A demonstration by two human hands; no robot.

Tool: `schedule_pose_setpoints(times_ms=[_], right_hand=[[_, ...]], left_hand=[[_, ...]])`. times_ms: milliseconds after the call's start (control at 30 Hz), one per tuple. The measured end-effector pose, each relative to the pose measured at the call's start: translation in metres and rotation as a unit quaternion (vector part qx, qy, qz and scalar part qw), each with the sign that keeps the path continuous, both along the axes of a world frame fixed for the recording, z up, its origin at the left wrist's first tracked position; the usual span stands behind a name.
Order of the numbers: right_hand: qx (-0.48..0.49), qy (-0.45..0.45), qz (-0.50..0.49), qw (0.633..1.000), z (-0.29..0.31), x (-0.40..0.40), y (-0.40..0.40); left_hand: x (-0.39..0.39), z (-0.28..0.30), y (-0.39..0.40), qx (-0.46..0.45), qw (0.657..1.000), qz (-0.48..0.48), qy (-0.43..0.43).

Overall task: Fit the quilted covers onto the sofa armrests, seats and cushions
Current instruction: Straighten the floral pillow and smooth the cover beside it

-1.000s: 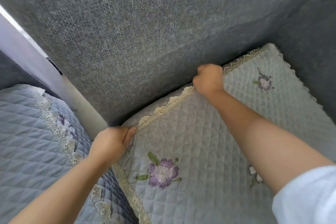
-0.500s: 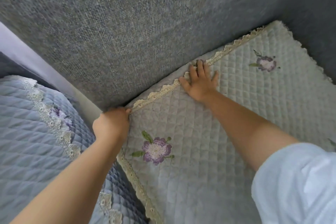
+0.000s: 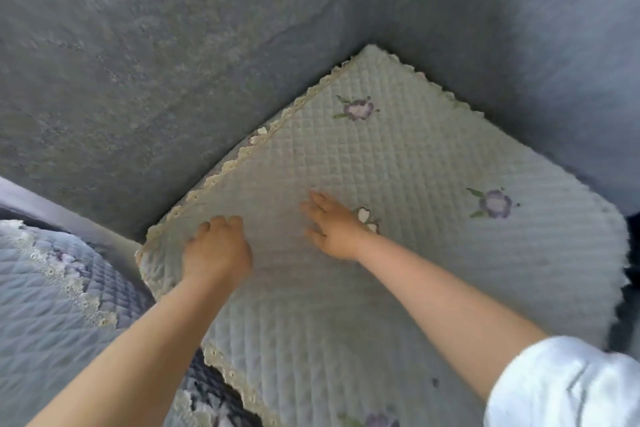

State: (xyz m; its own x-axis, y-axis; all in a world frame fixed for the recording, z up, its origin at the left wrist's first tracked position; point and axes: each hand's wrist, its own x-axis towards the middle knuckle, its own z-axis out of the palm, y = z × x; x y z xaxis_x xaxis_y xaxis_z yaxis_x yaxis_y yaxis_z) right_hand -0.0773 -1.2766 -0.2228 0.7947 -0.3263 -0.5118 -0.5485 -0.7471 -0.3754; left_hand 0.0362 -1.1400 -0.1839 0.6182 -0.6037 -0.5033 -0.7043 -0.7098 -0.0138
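On the seat, in the corner where the grey sofa back (image 3: 173, 62) meets the grey armrest (image 3: 554, 62), lies the pale quilted cover (image 3: 398, 270), its lace-trimmed back edge (image 3: 221, 173) running along the foot of the back and just ahead of both sets of fingertips. Left hand (image 3: 216, 251) rests knuckles-up near the cover's left corner, fingers bent downward onto the quilt, and is nearer that edge; whether it pinches any fabric cannot be told. Right hand (image 3: 334, 227) lies flat near mid-cover, fingers spread and straight; judged next: smoothing outward, with a 2nd, bluer quilted cover (image 3: 52, 305) on the neighbouring seat.
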Motion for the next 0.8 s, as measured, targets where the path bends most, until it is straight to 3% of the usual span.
schedule_pose_setpoints(times_ms=[200, 333, 600, 800], right_hand=[[-0.036, -0.077, -0.1, 0.991, 0.104, -0.155, -0.039], [-0.115, -0.15, -0.201, 0.961, 0.177, -0.283, -0.063], [-0.183, -0.181, -0.281, 0.925, 0.302, -0.481, -0.085], [-0.203, -0.09, -0.413, 0.883, 0.358, -0.63, -0.072]], left_hand=[[-0.142, 0.073, -0.07, -0.08, 0.993, -0.089, 0.001], [-0.254, 0.135, -0.112, -0.133, 0.983, -0.126, 0.022], [-0.425, 0.243, -0.159, -0.179, 0.958, -0.221, 0.035], [-0.514, 0.298, -0.177, -0.186, 0.933, -0.3, 0.062]])
